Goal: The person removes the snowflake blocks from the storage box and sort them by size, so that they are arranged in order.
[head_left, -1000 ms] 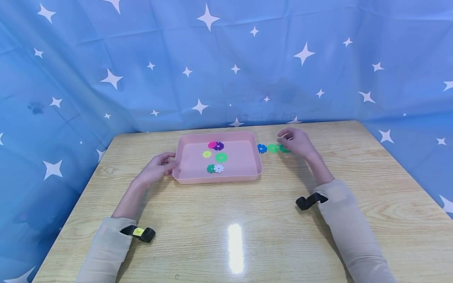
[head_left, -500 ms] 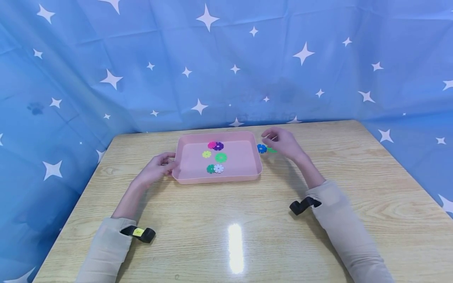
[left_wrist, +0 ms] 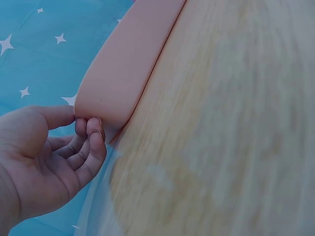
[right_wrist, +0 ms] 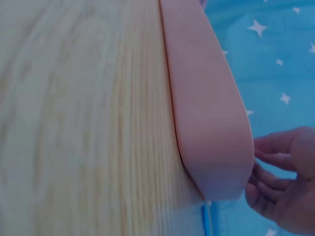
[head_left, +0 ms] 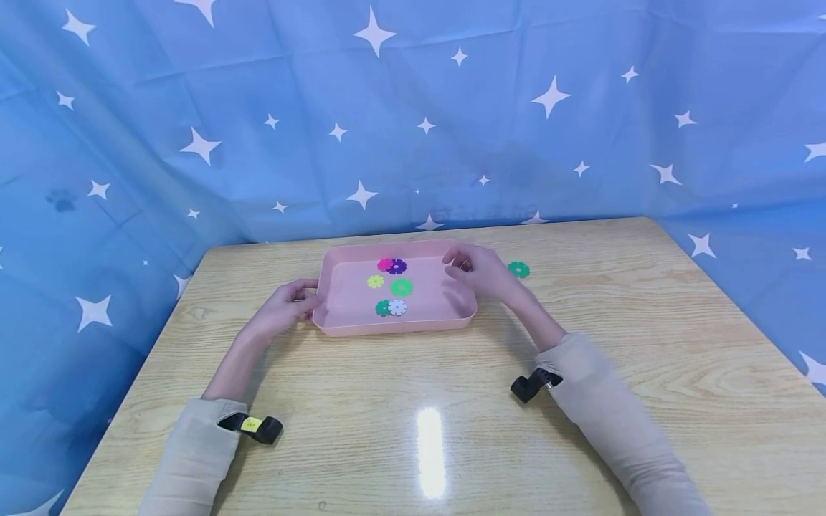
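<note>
In the head view, a pink tray (head_left: 395, 330) holds several notched plastic discs: pink (head_left: 385, 264), purple (head_left: 396, 266), yellow (head_left: 376, 282), light green (head_left: 401, 287), green (head_left: 383, 308) and white (head_left: 397, 307). My left hand (head_left: 288, 302) grips the tray's left end, its fingertips bunched against the corner in the left wrist view. Above the tray's right end is my right hand (head_left: 482, 272), fingers loosely bent, with nothing seen between them. Another green disc (head_left: 518, 269) lies on the table just beyond that hand.
The wooden table (head_left: 361, 416) reaches back to a blue curtain (head_left: 290, 86) with white stars. A black wrist camera (head_left: 261, 428) sits at the left cuff, another black camera (head_left: 530, 385) at the right.
My right hand has moved left from the discs on the table to above the tray's right end, now covering the blue and light green table discs. My left hand stays at the tray.
</note>
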Motion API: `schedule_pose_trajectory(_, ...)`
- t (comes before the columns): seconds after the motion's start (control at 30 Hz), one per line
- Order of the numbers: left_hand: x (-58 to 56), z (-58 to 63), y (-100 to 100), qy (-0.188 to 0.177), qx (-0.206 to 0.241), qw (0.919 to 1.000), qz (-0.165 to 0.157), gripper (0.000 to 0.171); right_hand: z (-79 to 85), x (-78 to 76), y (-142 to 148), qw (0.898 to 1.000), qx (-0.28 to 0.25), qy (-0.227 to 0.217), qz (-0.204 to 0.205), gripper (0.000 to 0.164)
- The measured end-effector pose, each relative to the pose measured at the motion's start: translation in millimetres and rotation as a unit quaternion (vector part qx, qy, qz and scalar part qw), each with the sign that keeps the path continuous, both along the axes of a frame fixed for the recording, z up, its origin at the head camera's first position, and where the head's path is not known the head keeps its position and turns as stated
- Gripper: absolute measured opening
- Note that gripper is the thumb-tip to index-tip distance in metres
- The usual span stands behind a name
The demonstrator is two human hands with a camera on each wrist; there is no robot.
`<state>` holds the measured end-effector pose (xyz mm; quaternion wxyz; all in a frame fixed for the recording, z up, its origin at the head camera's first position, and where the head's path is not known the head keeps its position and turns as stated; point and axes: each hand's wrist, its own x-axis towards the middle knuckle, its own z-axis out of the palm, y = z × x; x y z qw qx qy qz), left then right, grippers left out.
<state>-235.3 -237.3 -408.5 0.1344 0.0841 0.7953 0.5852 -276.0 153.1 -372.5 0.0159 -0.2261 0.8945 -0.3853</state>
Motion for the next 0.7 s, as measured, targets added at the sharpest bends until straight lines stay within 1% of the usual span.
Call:
schedule_pose_trajectory(0.13, -0.4, -0.1, 0.0, -0.002, 0.001, 1.0, 0.003, 0.051, -0.4, 1.9, -10.0, 1.0, -0.002, 0.011, 0.008, 0.017)
schedule_pose_trajectory(0.23, -0.1, -0.2, -0.1, 0.0, -0.001, 1.0, 0.003, 0.051, -1.8, 1.6, -17.5, 1.0, -0.006, 0.009, 0.014, 0.017)
schedule_pose_trajectory(0.5, 0.3, -0.7, -1.3, -0.001, 0.001, 1.0, 0.002, 0.052, -7.7, 1.0, -37.6, 0.999, -0.01, -0.042, 0.012, 0.018)
schedule_pose_trajectory(0.7, 0.2, -0.7, -0.5, -0.003, 0.002, 1.0, 0.002, 0.053, -13.1, -0.2, -51.0, 0.998, -0.015, -0.067, 0.013, 0.02)
